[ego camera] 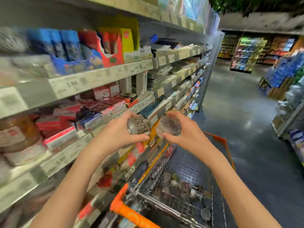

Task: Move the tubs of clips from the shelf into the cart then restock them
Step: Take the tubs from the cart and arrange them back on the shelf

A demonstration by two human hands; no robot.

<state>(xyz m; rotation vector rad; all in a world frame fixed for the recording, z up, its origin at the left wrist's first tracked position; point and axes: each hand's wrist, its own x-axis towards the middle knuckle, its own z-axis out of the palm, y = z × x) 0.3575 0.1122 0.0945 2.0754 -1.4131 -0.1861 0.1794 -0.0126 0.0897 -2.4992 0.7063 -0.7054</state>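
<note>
A person's two bare arms reach forward in a store aisle, each hand holding a clear round tub of clips above the far end of a wire cart [181, 191]. The left hand [118, 130] has its fingers [130, 115] curled over the top of the left tub [137, 125] and its thumb pressed beneath; pale metal clips show through the plastic. The right hand [185, 130] wraps the right tub [169, 125] in the same way, fingers over the top and thumb below. The contents of the right tub are too blurred to make out. The two tubs sit just beside each other, apart from the shelving [102, 76] at the left.

Motion blur smears most of the scene. Price labels along the shelf edges cannot be read, and the red and white boxes [105, 109] and blue packs [65, 45] stacked on the shelves show no legible print. Inside the cart, several small round containers [179, 186] lie on the wire floor; what they hold cannot be told. The cart's orange handle [130, 213] is cut off by the lower edge. Both arms are cropped at the bottom. Further displays [246, 51] stand well down the aisle, indistinct.
</note>
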